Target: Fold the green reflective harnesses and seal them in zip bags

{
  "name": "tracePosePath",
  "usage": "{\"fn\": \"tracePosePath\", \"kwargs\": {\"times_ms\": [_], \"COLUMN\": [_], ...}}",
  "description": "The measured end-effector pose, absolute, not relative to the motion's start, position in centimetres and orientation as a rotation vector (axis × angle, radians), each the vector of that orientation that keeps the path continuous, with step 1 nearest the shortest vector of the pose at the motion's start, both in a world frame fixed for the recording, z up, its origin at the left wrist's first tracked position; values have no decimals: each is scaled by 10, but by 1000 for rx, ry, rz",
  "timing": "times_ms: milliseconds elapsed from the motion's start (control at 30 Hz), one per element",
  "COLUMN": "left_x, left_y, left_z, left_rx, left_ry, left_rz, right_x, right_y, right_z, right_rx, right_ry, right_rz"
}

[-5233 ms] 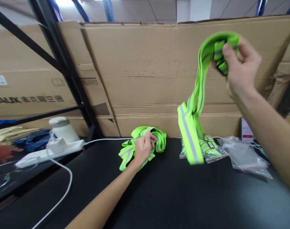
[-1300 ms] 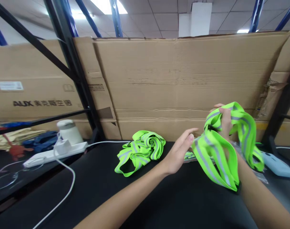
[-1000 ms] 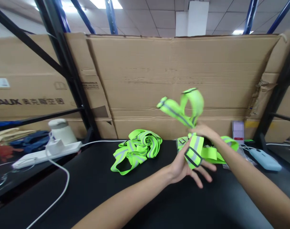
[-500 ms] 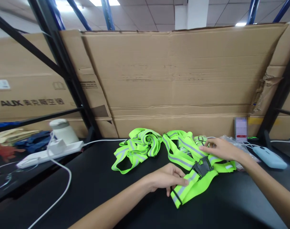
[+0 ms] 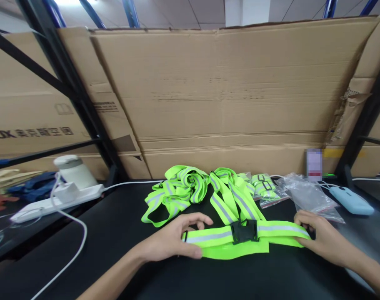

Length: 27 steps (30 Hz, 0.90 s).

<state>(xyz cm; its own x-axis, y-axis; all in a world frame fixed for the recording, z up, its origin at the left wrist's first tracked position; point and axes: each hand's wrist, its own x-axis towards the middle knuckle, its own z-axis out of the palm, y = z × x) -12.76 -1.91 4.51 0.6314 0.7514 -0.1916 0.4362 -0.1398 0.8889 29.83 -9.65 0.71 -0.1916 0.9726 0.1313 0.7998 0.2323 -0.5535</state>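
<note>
A neon-green reflective strap vest (image 5: 240, 225) lies spread on the black table (image 5: 227, 279), its belt stretched flat with a black buckle (image 5: 243, 231) in the middle. My left hand (image 5: 174, 239) grips the belt's left end. My right hand (image 5: 319, 237) pinches the belt's right end. The vest's shoulder straps run back towards the cardboard. Just left of it sits a second, bunched-up green vest (image 5: 174, 193), touched by neither hand.
Clear plastic bags (image 5: 305, 196), some holding packed green vests (image 5: 263, 185), lie at the back right beside a light-blue device (image 5: 351, 200) and a phone (image 5: 314, 164). A white power strip (image 5: 52, 202) with cable and a white jar (image 5: 73, 171) sit at left. Cardboard boxes (image 5: 227, 91) wall the back.
I brought the vest down from the air onto the table and pulled its belt out straight. Both hands slid apart to the belt's ends.
</note>
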Motion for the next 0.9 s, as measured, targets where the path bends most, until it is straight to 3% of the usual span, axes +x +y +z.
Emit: {"fn": "tracePosePath", "kwargs": {"times_ms": [233, 400, 500, 600, 900], "left_x": [-149, -154, -151, -147, -163], "left_y": [-24, -20, -24, -28, -27], "left_z": [39, 36, 34, 33, 20], "left_rx": [1772, 1551, 1212, 1053, 1218], "left_ry": [1030, 1025, 990, 934, 878], "left_rz": [441, 848, 1091, 1097, 969], "right_x": [293, 274, 264, 256, 255], "right_y": [-95, -95, -94, -92, -99], "right_z": [15, 26, 29, 28, 30], "right_rx": [-1219, -1095, -946, -829, -1196], "right_ry": [-1435, -1014, -964, -1013, -1065], "right_rz": [988, 1244, 1367, 1530, 1630]}}
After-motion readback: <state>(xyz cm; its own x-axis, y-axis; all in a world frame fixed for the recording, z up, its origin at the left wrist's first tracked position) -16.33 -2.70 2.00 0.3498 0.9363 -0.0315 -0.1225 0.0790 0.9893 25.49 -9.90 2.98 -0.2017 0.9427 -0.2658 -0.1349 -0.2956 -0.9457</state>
